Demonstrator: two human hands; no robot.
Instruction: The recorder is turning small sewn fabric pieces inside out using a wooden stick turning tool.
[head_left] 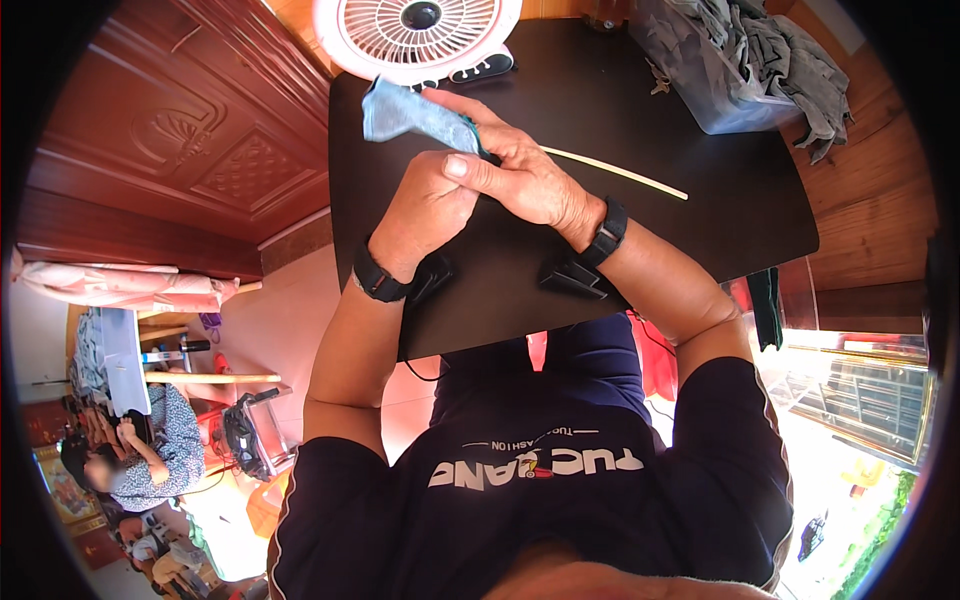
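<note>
A light-blue piece of cloth [415, 115] with a dark edge, perhaps denim, sticks up above the dark table. My left hand [430, 205] is closed in a fist at its lower end. My right hand [530, 170] is closed over the same end, its thumb resting across the left fist and its fingers behind the cloth. The fingertips are partly hidden. A thin pale stick [630, 173] runs out to the right from behind my right hand; whether it is held or lies on the table I cannot tell.
A pink-and-white fan [418, 40] stands at the table's [720, 220] far edge. At the far right sits a clear plastic bin [735, 115] heaped with grey cloth [780, 60]. Red wooden panelling [200, 120] lines the left. Another person [165, 450] sits at the lower left.
</note>
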